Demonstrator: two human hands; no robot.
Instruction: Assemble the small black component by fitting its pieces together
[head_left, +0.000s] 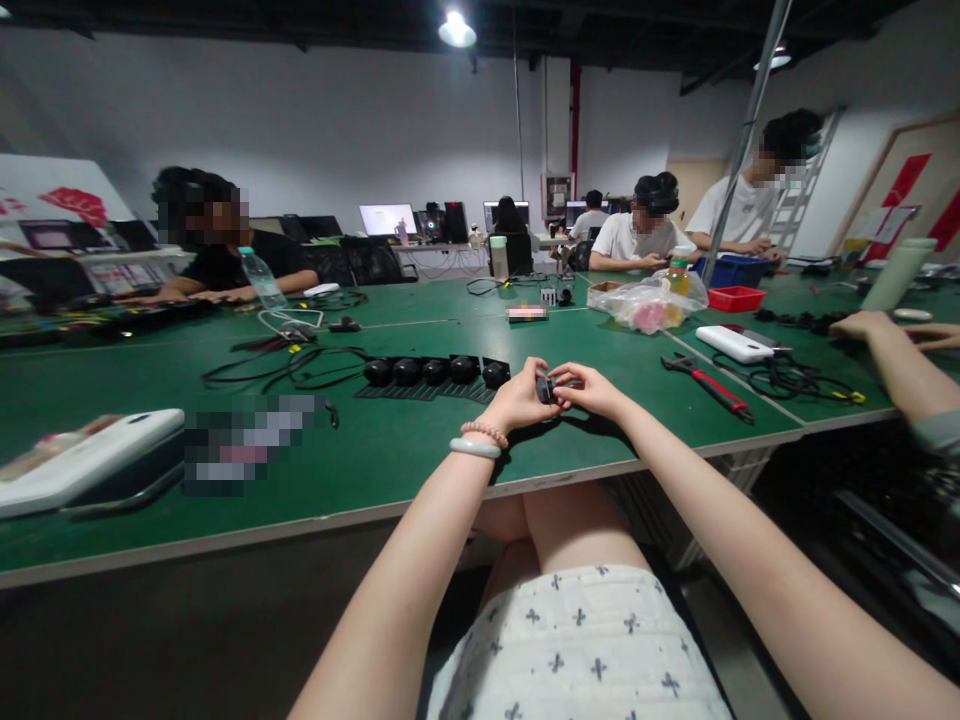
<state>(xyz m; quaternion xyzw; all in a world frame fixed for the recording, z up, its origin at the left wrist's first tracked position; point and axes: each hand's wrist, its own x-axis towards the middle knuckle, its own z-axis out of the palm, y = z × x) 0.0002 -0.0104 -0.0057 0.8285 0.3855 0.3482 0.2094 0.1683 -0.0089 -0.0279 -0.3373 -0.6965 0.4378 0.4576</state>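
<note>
Green worktable point(375, 470) carries five small black parts point(435, 371) lined up beyond the fingertips; left hand point(517, 398) and right hand point(592, 388) together pinch a sixth black piece point(545, 389), seemingly unfinished.

Green-topped table point(420, 440), pale edge strip along near side. On it: row of black round parts point(435, 371) on dark ribbed tray, centre; tangle of black cables point(300, 365) to its left; red-handled pliers point(709, 383) at right; white power bank point(735, 343) beyond them; clear plastic bag point(649, 300); red tray point(736, 297); water bottle point(262, 278) far left; white flat device point(82, 460) near left edge
</note>
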